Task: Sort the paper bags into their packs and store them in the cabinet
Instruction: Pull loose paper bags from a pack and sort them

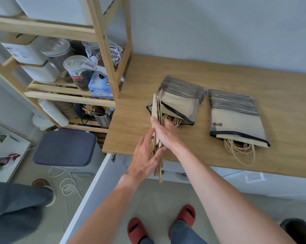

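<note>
I hold a stack of flat brown paper bags point(157, 110) on edge, standing upright over the wooden table's point(129, 118) front edge. My right hand point(164, 133) grips the stack from the right side. My left hand point(145, 155) presses flat against its left side. Two striped beige packs lie on the table. The near pack point(180, 101) sits just behind the stack, with paper handles showing at its mouth. The far pack point(236, 118) lies to the right, and bag handles point(240, 150) spill out of its opening toward me.
A wooden shelf unit point(106, 50) with jars, boxes and a utensil holder stands left of the table. A stool with a dark blue cushion point(65, 147) sits below it. An open white cabinet door point(88, 194) hangs under the table's left end. A white cable point(67, 185) coils on the floor.
</note>
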A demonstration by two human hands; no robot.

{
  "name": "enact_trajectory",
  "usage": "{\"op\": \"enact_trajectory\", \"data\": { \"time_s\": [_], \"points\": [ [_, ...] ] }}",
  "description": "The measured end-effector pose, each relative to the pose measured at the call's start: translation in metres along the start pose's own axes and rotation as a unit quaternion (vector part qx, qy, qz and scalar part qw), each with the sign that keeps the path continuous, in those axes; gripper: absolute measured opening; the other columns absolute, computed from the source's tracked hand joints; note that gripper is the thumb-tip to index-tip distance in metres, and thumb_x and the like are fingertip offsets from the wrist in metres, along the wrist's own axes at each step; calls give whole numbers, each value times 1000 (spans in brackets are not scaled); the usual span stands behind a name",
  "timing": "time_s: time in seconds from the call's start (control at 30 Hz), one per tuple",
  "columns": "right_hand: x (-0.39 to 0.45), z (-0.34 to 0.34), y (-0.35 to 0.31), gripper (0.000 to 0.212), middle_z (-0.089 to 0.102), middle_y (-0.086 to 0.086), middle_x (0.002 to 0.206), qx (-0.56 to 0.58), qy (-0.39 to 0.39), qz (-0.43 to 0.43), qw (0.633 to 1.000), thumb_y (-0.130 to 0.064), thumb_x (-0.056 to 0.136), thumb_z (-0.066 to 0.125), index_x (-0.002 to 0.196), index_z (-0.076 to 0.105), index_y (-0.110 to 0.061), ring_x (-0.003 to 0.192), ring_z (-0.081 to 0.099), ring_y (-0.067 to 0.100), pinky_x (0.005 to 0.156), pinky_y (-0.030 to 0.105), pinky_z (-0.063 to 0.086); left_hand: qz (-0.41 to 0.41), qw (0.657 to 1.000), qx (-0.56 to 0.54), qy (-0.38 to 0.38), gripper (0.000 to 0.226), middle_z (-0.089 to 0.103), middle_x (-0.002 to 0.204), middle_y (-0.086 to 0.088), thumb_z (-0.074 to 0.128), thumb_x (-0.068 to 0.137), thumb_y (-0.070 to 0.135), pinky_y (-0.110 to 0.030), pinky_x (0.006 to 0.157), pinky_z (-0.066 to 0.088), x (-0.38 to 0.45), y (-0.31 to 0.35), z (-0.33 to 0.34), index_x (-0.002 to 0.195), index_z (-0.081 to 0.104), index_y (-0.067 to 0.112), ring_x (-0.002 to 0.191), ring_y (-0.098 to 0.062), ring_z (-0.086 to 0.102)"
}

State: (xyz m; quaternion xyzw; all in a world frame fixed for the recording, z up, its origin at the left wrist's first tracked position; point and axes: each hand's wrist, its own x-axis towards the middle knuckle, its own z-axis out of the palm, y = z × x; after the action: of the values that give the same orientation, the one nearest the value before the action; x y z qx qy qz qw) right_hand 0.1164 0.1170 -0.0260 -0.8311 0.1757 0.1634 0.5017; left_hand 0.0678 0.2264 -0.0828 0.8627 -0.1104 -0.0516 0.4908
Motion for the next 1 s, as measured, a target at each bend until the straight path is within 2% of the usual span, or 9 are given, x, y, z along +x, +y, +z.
{"op": "enact_trajectory", "data": {
  "time_s": [0.1, 0.23, 0.37, 0.43, 0.5, 0.6, 0.7, 0.83, 1.0],
  "points": [
    [2, 1, 0, 86, 33, 2, 157, 70, -5, 26, 997, -78, 85, 37, 153, 28, -25, 139, 38, 27, 106, 49, 38, -31, 999, -32, 3, 77, 41, 144, 6, 53, 83, 69, -55, 99, 48, 3, -1, -1, 147, 29, 33, 132, -21, 45],
    [9, 0, 6, 68, 34, 0, 156, 151, -19, 22, 988, -60, 96, 46, 153, 27, -27, 140, 35, 23, 107, 44, 30, -73, 992, -97, -18, 86, 37, 154, 1, 58, 73, 75, -51, 107, 41, 3, 2, -4, 143, 33, 32, 137, -20, 42],
    [8, -4, 7, 71, 24, 1, 161, 194, -46, 49, 979, -52, 98, 49, 156, 20, -25, 146, 25, 22, 116, 47, 18, -145, 961, -234, 27, 68, 53, 123, 21, 53, 72, 70, -42, 99, 44, 15, 17, -13, 128, 46, 31, 124, -10, 52],
    [8, -9, 9, 45, 36, 1, 154, 212, -65, 60, 973, -47, 98, 51, 140, 45, -33, 137, 35, 21, 117, 50, 19, -159, 956, -245, 28, 69, 50, 120, 26, 63, 75, 64, -29, 91, 46, 25, 22, -16, 130, 43, 28, 125, -11, 51],
    [7, -10, 9, 5, 52, -5, 131, 232, -82, 66, 967, -45, 97, 54, 100, 57, -44, 122, 43, 17, 115, 54, 24, -155, 963, -222, 8, 69, 48, 132, 12, 72, 82, 51, -20, 86, 48, 31, 22, -17, 137, 40, 24, 124, -12, 48],
    [12, -5, 14, 9, 60, -5, 129, 238, -97, 63, 964, -54, 89, 60, 94, 65, -49, 121, 54, 23, 107, 58, 36, -169, 958, -231, 12, 72, 48, 144, -1, 77, 78, 48, -42, 98, 50, 34, 17, -21, 136, 42, 23, 120, -18, 55],
    [18, -2, 17, 51, 60, 0, 135, 254, -87, 63, 961, -63, 74, 68, 120, 62, -43, 123, 56, 28, 107, 62, 36, -173, 954, -244, 25, 67, 54, 136, 3, 70, 77, 46, -50, 94, 53, 33, 18, -26, 135, 45, 24, 117, -19, 59],
    [18, -3, 17, 83, 50, 3, 147, 281, -57, 64, 956, -58, 73, 69, 146, 41, -32, 128, 52, 29, 109, 59, 35, -191, 943, -271, 35, 51, 64, 129, 3, 64, 81, 42, -59, 87, 55, 31, 13, -32, 129, 49, 33, 113, -20, 64],
    [14, -9, 14, 85, 22, 3, 162, 270, -33, 86, 958, -50, 89, 63, 157, 17, -25, 145, 26, 28, 117, 56, 18, -130, 976, -144, 99, 62, 48, 144, 7, 36, 91, -2, -36, 112, 32, 29, 21, -41, 145, 41, 28, 122, 5, 43]
  ]
}}
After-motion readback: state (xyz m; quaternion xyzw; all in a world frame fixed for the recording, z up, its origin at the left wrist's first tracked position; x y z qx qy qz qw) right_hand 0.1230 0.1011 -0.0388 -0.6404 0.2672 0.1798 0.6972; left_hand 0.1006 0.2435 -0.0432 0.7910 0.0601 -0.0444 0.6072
